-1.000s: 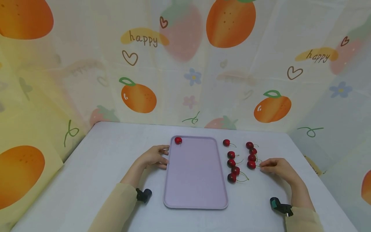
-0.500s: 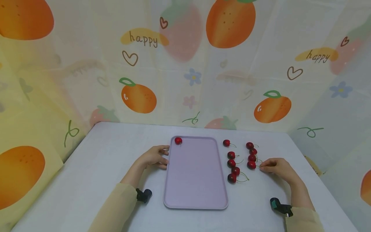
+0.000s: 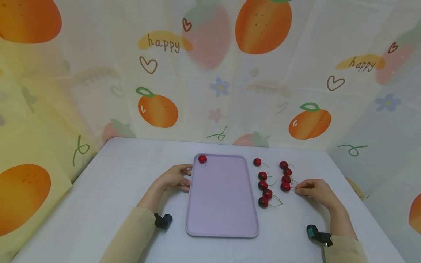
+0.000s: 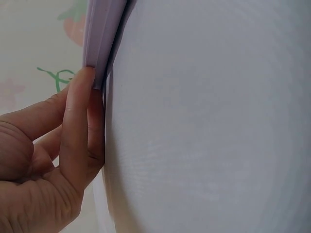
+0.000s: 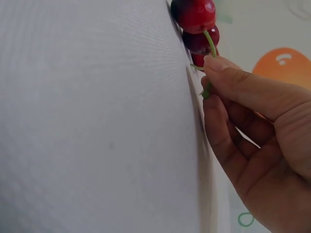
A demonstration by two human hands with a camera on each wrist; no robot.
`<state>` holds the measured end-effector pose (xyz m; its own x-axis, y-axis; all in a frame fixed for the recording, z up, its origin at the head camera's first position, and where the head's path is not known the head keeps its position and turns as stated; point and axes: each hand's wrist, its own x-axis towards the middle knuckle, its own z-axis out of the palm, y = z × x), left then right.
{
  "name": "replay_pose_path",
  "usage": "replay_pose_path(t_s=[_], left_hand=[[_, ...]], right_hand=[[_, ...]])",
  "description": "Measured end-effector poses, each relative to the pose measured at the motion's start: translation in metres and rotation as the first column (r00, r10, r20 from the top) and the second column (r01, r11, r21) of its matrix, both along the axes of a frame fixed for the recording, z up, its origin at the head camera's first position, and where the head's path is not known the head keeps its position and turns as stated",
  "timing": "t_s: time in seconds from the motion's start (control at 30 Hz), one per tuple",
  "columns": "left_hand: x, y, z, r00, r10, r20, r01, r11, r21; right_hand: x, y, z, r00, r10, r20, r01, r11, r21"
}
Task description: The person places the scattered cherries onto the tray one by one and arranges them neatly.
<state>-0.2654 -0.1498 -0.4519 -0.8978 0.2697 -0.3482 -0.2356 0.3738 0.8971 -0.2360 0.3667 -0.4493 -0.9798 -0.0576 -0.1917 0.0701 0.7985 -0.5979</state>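
On the white table lies a pale purple tray (image 3: 223,233), with one red cherry (image 3: 202,159) in its far left corner. My left hand (image 3: 174,178) is at the tray's left side, its fingertips touching the rim (image 4: 99,43). My right hand (image 3: 314,190) pinches the green stem (image 5: 212,46) of the nearest cherry (image 3: 285,187) in the right-hand row. That cherry (image 5: 197,14) appears to rest on the table, close against the others in its row. Thumb and forefinger meet on the stem in the right wrist view.
Right of the tray, a second line of several cherries (image 3: 262,185) runs beside its edge, one cherry (image 3: 257,162) standing apart at the far end. Behind the table hangs a fruit-printed cloth (image 3: 197,84).
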Motion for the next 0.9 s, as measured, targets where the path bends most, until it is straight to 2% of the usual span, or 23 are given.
replay_pose_path(t_s=[0.3,0.47,0.9], left_hand=[[0.001,0.000,0.001,1.000,0.004,0.004,-0.004,1.000,0.012],[0.001,-0.001,0.001,1.000,0.003,0.010,-0.003,1.000,0.017],[0.001,-0.001,-0.001,1.000,0.006,0.001,-0.006,1.000,0.004]], right_hand=[[0.002,-0.004,0.006,1.000,0.010,-0.024,-0.010,1.000,0.005],[0.003,-0.009,0.010,0.997,0.031,-0.066,-0.031,1.000,0.007],[-0.004,-0.033,0.030,0.987,0.095,-0.130,-0.094,0.995,0.014]])
